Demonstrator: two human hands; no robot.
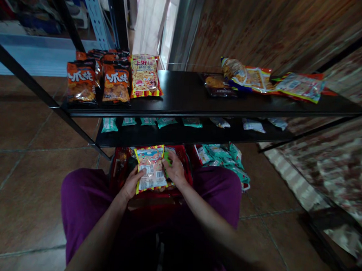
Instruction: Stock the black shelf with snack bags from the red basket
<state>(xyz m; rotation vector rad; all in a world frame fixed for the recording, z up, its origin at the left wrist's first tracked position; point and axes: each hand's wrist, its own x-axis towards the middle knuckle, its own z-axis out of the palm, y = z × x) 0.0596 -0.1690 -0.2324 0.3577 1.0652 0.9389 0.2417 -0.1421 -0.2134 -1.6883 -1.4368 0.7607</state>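
Note:
Over the red basket [114,176] between my knees, a snack bag [150,168] is held up with its printed back and barcode facing me. It has yellow and red edges. My left hand [131,184] is closed on the bag's lower left side, thumb on the front. My right hand [175,168] is at the right edge of the bag, fingers curled around a small bright green item [168,157]. Fingers cover much of that item, so its kind cannot be made out. More packets lie in the basket, mostly hidden beneath the bag.
A black shelf [183,99] carries orange-black snack bags [116,82], a prawn-cracker bag [145,77] and packets lying flat [300,86]. Small teal packets [166,121] line the lower shelf [128,138]. Another red basket [195,154] holds teal packets at right.

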